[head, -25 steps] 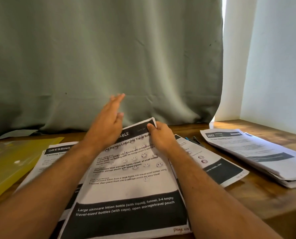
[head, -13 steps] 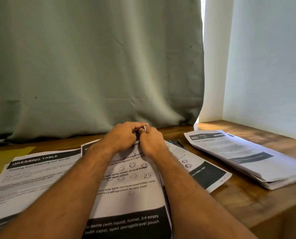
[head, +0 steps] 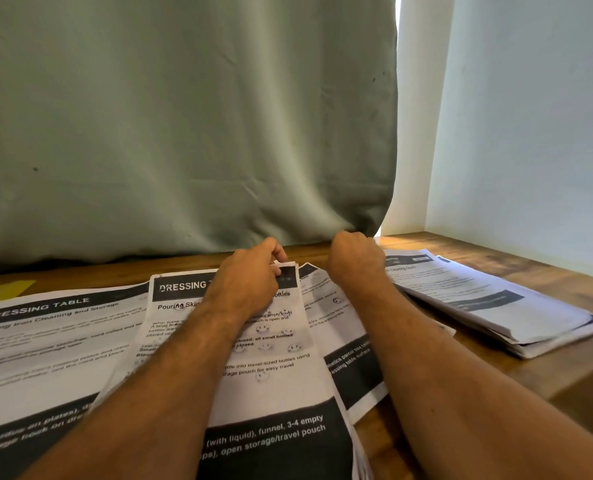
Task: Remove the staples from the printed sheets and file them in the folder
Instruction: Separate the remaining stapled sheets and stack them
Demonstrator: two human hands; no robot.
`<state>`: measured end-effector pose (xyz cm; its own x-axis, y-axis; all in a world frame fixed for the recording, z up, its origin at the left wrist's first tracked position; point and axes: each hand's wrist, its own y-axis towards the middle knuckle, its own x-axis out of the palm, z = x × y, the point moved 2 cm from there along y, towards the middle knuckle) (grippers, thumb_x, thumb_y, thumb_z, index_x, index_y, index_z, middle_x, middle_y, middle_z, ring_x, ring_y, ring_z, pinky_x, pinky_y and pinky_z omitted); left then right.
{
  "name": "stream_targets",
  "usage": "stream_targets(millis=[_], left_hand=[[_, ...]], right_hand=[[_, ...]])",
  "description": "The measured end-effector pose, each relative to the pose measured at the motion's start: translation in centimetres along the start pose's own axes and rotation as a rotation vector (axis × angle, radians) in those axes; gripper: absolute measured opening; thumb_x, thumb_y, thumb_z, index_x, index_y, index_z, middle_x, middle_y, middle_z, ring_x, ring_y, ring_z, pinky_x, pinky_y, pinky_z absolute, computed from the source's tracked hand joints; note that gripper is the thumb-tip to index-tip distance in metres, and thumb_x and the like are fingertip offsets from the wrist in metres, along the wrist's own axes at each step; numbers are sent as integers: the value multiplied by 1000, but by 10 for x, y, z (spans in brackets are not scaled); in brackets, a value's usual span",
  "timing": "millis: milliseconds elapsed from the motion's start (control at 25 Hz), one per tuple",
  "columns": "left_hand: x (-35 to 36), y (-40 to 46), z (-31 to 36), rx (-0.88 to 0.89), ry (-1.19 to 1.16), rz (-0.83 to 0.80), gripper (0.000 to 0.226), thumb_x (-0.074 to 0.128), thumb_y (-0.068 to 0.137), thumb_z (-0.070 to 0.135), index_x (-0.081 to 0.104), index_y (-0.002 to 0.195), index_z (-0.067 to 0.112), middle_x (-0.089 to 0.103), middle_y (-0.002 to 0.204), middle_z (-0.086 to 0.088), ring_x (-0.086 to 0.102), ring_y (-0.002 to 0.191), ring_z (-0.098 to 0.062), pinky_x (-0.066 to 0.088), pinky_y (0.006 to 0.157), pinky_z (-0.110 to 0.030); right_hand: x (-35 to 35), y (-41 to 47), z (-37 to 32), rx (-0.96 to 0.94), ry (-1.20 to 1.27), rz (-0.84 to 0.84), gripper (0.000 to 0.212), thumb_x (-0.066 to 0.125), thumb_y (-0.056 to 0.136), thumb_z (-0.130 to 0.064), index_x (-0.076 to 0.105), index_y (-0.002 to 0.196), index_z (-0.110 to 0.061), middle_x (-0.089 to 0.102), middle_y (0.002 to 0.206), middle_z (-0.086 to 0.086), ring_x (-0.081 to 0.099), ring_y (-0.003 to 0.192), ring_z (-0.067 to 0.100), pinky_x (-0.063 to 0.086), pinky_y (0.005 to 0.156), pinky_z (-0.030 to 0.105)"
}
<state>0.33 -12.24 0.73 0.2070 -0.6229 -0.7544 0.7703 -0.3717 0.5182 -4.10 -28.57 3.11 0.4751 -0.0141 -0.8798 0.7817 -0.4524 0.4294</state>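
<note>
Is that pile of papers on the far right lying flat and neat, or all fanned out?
Flat but slightly fanned. The stack of papers lies on the wooden table, its sheets stepped at the near edges rather than squared up.

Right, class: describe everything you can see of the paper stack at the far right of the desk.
The paper stack is several white printed sheets, loosely squared, lying flat on the wooden desk near its right edge. The top page shows small text and dark grey bars. Its edges fan slightly at the near corner. The right hand hovers at its left end; contact is unclear.
</note>
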Motion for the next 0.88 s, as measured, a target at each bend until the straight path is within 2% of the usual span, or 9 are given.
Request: stream_targets(millis=[80,240,440,520,600,680,720,800,880], left_hand=[[1,2,0,8,-8,1,15,59,98,21,57,99,35,68,99,9,62,94,-15,53,86,-37],[3,2,2,19,-19,8,5,60,98,27,62,99,32,69,96,9,63,92,-13,53,88,-38],[-1,0,0,26,-3,29,12,59,98,31,71,96,32,74,98,9,65,92,-13,53,91,-37],[-4,0,0,7,-18,40,14,58,99,32,72,99,32,74,98,10,65,91,-12,53,91,-39],[-9,1,2,-16,-25,79,15,57,100,34,72,102,32,74,97,10,65,91,-12,53,92,-40],[-13,2,3,-27,5,126,16,56,101,34,72,102,32,74,96,10,64,90,-13,51,94,-39],[-15,3,2,-36,28,143,16,56,101,34,72,102,32,74,95,11,63,89,-13,50,94,-38],[-19,3,0,-65,62,168,16,54,102,34,71,102,32,73,93,11,61,88,-12,47,95,-36],[-23,3,-3,-102,78,184,16,53,102,35,69,101,33,72,89,12,61,86,-11,44,95,-35]], right_hand=[[14,2,11,19,-35,-37,20,60,95,-28,59,109,-13,63,110,9,57,98,27,47,84,38],[25,10,22,71,10,-92,17,62,95,-30,52,96,-15,58,98,7,53,85,22,43,76,35],[26,16,23,65,108,-54,24,66,92,-33,56,99,-14,61,101,8,58,94,25,49,84,38],[22,19,19,12,252,19,27,63,94,-33,62,114,-15,64,106,7,59,100,25,52,91,39],[16,18,11,-85,505,94,34,56,99,-25,57,132,-17,64,114,4,58,100,19,49,94,32],[13,14,-3,-131,767,84,40,47,103,-18,47,143,-17,60,115,2,57,100,14,47,94,28],[15,12,-9,-104,897,45,40,44,104,-17,45,144,-18,60,111,2,58,96,14,50,95,31],[16,5,-19,24,1128,-81,28,45,101,-17,55,127,-15,57,90,2,55,79,14,55,86,38],[11,-6,-25,87,1267,-159,5,58,94,-17,58,98,-14,53,75,3,50,60,10,53,63,30]])
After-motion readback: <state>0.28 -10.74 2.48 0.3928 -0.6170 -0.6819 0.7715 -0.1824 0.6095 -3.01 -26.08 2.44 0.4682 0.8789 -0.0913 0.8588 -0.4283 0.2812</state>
